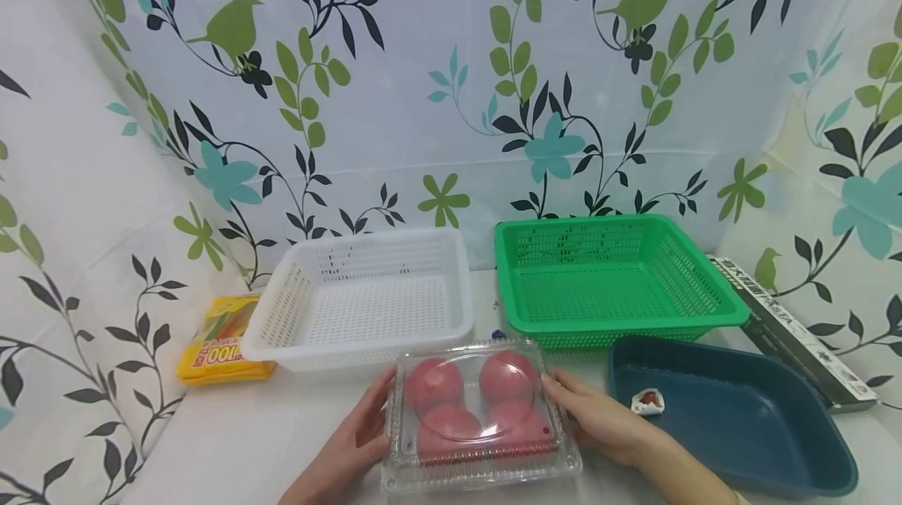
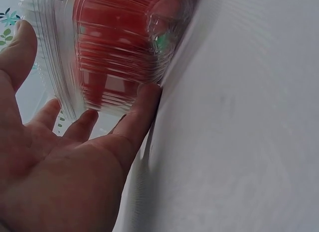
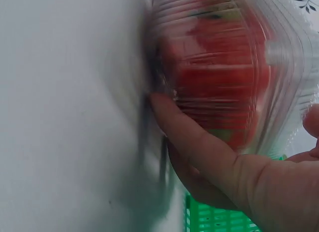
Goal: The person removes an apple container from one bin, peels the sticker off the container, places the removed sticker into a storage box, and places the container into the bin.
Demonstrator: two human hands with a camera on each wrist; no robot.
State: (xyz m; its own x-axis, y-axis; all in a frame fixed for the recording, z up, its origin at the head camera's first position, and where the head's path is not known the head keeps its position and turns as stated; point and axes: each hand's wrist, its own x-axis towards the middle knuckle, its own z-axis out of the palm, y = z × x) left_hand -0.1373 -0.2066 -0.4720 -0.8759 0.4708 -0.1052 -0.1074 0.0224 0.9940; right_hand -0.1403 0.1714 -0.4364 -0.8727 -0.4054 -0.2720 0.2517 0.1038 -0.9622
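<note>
Clear ridged plastic box point(image 1: 486, 475) of four round red fruits point(image 1: 509, 376) at near centre of white bench point(image 1: 247, 438). Left hand point(image 1: 348, 442), right hand point(image 1: 607, 423): fingers spread against box's sides.

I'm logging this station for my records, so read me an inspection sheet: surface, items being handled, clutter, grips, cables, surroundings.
Surface: white tabletop, nothing spilled that shows.
Items handled: lidded clear plastic clamshell with four tomatoes inside.
Clutter: white basket; green basket; dark blue tray with a small printed scrap at its left side; yellow packet left of the white basket; long black-and-white box right of the green basket.
Grips: left grip and right grip hold opposite sides of the clamshell.
Cables: nothing seen.
Surroundings: white curtain printed with birds, leaves and flowers.
</note>
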